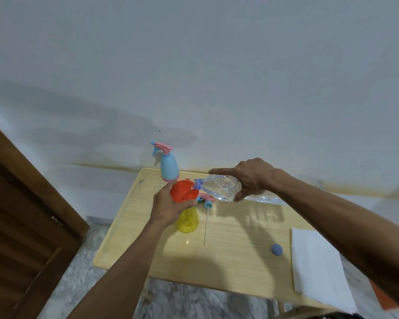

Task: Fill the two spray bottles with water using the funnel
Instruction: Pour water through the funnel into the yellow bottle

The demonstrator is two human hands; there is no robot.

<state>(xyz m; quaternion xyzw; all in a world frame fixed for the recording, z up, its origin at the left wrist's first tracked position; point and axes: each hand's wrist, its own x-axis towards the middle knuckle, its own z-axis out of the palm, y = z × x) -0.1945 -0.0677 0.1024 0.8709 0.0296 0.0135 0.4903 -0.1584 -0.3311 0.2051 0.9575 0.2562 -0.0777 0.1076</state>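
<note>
A yellow spray bottle (189,221) stands on the wooden table (228,261) with its head off. An orange funnel (184,191) sits in its neck, and my left hand (168,204) grips the funnel and bottle top. My right hand (251,177) holds a clear plastic water bottle (221,187) tipped sideways, its mouth over the funnel bowl. Water lies in the funnel. A blue spray bottle (169,166) with a pink trigger head stands at the table's far edge. The removed pink and blue spray head (206,200) lies behind the yellow bottle, its thin tube reaching toward me.
A small blue cap (276,249) lies on the table to the right. White paper (318,265) covers the table's right end. A wooden door (25,222) stands at the left, and a white wall runs behind the table.
</note>
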